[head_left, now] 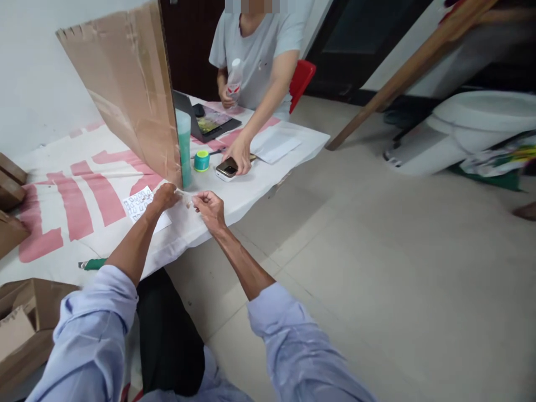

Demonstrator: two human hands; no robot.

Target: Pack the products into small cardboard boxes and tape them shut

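Note:
My left hand [165, 196] is closed at the lower corner of an upright cardboard sheet [129, 84], over a white paper printed with rows of small dark marks [136, 206]. Facing it, my right hand [211, 211] has its thumb and fingers pinched together. A thin, see-through strip [184, 195] stretches between the two hands; its exact kind is too small and blurred to tell. Just beyond my hands stand a teal cup [184, 148] and a round teal and yellow container [201, 161].
Across the table, another person's hand [240, 156] is on a phone [228, 167]; the other holds a bottle [235, 84]. A laptop [213, 125] sits behind the cardboard. A green-handled cutter [92, 264] lies near the front edge. Cardboard boxes [50, 312] stand left, a white bucket [481, 123] right.

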